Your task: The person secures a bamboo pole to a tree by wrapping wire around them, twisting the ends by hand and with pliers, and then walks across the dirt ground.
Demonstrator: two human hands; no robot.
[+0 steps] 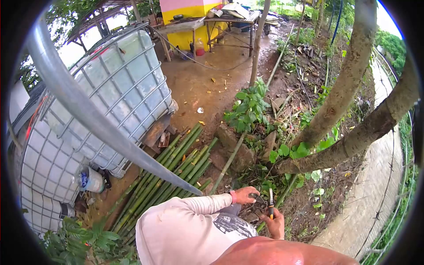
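Note:
My left hand (244, 194), in a white long sleeve with a red wristband, is closed on a small dark object (256, 197) that is too small to identify. It is low over the muddy ground beside the tree roots. My right hand (276, 223) is just below and to the right, gripping an orange-handled knife (270, 204) with its blade pointing up toward the left hand. A thin green stalk (286, 191) lies on the ground beside both hands. A pile of cut green bamboo poles (170, 176) lies immediately to the left.
Two caged white water tanks (119, 92) stand on the left, and a grey metal pipe (88, 110) crosses diagonally in front of them. Two leaning tree trunks (349, 84) rise on the right. Beyond them are a barbed-wire fence (393, 176) and a concrete path. A wooden table (229, 20) stands far back.

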